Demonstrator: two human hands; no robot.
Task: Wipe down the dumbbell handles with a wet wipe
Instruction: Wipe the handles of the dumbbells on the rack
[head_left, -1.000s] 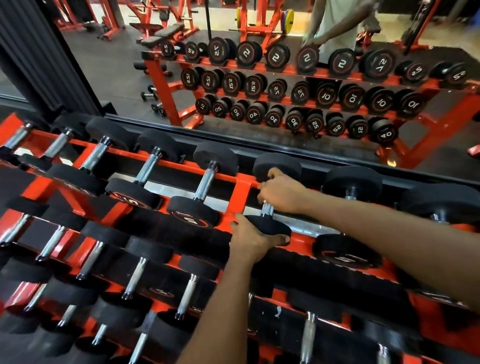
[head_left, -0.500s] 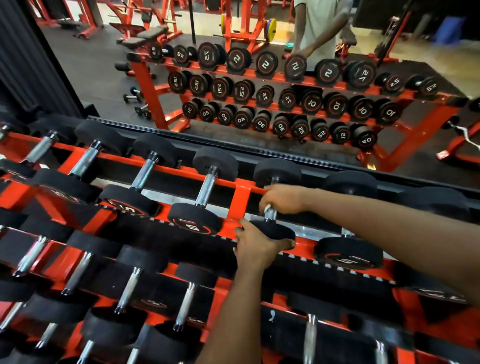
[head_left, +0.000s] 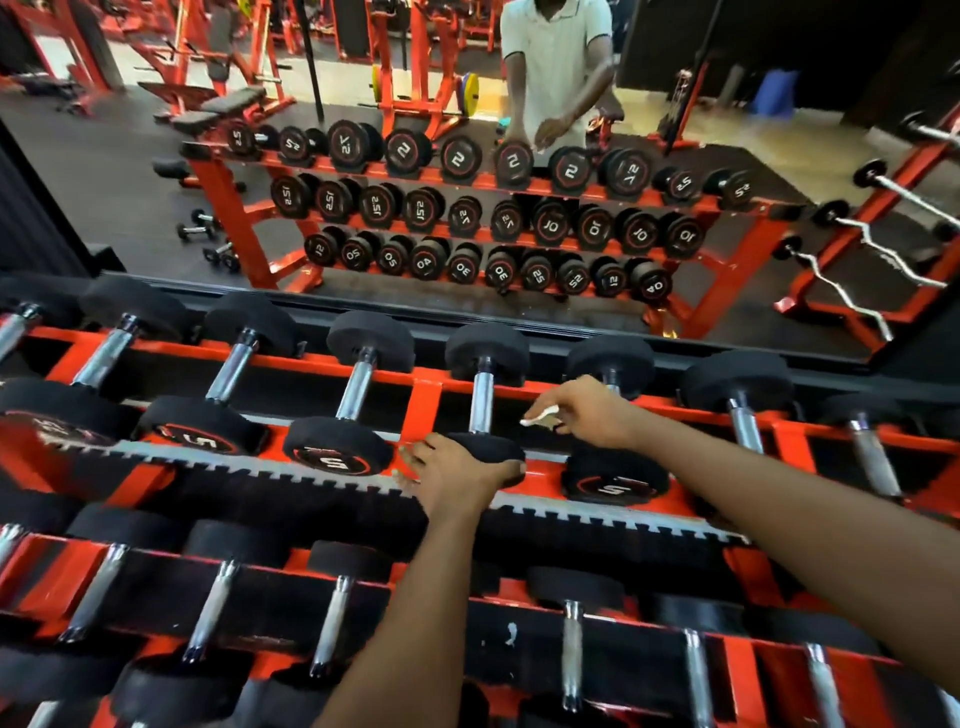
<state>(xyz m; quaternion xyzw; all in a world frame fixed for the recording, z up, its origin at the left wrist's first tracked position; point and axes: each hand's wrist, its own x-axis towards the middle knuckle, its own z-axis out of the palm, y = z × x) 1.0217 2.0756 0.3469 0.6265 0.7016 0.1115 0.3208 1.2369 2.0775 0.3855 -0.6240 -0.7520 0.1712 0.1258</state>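
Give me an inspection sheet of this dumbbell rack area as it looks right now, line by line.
Surface: tiered red steel rack holding rows of black rubber dumbbells.
Job's things: crumpled white wet wipe, beside the chrome handle of the held dumbbell, not touching it.
Clutter: small white fleck on the lower black rail; unclear what.
Grippers: left hand grips that dumbbell's near black head; right hand pinches the wipe.
Cables: nothing seen.
Surroundings: wall mirror behind the rack; chrome curl bars on a red stand, far right.

head cam | faces forward-down | close over dumbbell rack (head_left: 426, 397) | mirror (head_left: 130, 171) behind
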